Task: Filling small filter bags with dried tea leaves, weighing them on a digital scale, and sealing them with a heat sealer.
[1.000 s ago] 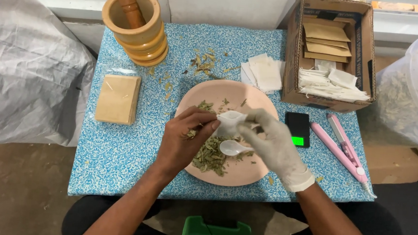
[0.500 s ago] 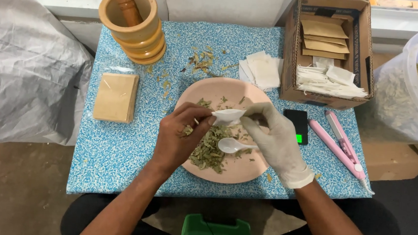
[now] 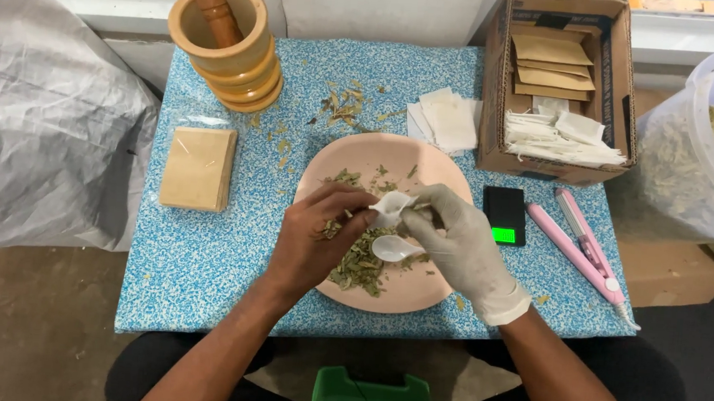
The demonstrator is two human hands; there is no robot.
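We see a blue speckled counter (image 3: 203, 248), pink plate (image 3: 427, 159), green-brown leaves (image 3: 361, 264), white spoon (image 3: 391, 246), white glove (image 3: 467, 250), pink iron (image 3: 580, 250).

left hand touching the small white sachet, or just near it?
Touching. The head view shows the left hand fingertips pinching one edge of the small white sachet above the pink plate, while the gloved right hand grips the other side; no gap visible.

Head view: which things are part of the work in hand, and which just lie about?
In use: bare left hand and gloved right hand on small white paper sachet; white plastic spoon; dried green leaves; round pink plate.

Idle: wooden mortar; pink sealing tongs; black pocket scale; cardboard box.
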